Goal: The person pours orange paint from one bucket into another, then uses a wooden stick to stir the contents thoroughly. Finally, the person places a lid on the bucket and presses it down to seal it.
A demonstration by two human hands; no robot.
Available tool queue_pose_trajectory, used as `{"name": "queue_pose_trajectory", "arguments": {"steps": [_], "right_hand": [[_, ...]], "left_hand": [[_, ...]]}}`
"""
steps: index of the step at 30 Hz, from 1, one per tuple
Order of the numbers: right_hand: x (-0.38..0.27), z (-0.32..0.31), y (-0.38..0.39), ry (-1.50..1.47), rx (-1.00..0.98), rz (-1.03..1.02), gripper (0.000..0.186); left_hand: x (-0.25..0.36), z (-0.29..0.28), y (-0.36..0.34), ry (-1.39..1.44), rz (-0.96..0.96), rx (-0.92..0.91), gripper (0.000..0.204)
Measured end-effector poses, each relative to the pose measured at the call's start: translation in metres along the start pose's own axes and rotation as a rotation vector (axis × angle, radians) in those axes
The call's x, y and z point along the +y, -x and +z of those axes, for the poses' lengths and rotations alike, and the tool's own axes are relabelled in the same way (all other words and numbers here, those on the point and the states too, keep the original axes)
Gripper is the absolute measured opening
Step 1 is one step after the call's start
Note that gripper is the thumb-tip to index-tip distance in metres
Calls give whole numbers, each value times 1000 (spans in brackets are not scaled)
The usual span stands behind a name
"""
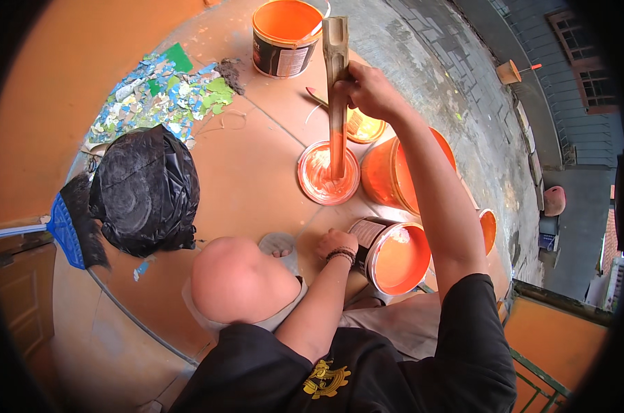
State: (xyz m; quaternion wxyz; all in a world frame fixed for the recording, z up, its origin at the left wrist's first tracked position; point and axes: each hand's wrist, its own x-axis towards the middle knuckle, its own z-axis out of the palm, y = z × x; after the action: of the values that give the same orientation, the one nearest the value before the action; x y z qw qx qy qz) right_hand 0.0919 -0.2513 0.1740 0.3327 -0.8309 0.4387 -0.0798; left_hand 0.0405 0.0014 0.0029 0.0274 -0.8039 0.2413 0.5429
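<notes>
My right hand (pixel 359 89) grips a long grooved wooden stick (pixel 336 48), held upright, its lower part coated orange. The stick's lower end rests over a round lid (pixel 313 172) smeared with orange paint. My left hand (pixel 336 244) is low, with curled fingers, beside a dark-labelled bucket (pixel 398 258) of orange paint; what the fingers hold, if anything, is hidden. Behind my right forearm stands a larger orange bucket (pixel 384 172), with a yellow-smeared lid (pixel 366 125) just beyond it.
A paint bucket (pixel 288 58) stands at the back. At left are paint flakes (pixel 153 96), a black plastic bag (pixel 136 182) and a blue broom (pixel 67 230). Another orange container (pixel 487 230) sits right of my forearm. A grey paved strip (pixel 450 82) runs along the right.
</notes>
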Motion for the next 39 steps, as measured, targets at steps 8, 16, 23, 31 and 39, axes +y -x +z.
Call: {"name": "queue_pose_trajectory", "arguments": {"steps": [8, 16, 23, 31, 39], "right_hand": [[3, 57, -70, 158, -275, -9, 27], [32, 124, -112, 193, -463, 125, 33], [74, 168, -128, 272, -355, 35, 36], [77, 180, -124, 221, -358, 165, 34], [82, 177, -112, 195, -387, 252, 36]], "left_hand": [[8, 0, 1, 61, 17, 16, 38], [5, 3, -17, 66, -15, 55, 33], [3, 8, -29, 96, 1, 188, 31], [4, 12, -34, 86, 72, 236, 30], [3, 19, -35, 80, 135, 253, 29]]}}
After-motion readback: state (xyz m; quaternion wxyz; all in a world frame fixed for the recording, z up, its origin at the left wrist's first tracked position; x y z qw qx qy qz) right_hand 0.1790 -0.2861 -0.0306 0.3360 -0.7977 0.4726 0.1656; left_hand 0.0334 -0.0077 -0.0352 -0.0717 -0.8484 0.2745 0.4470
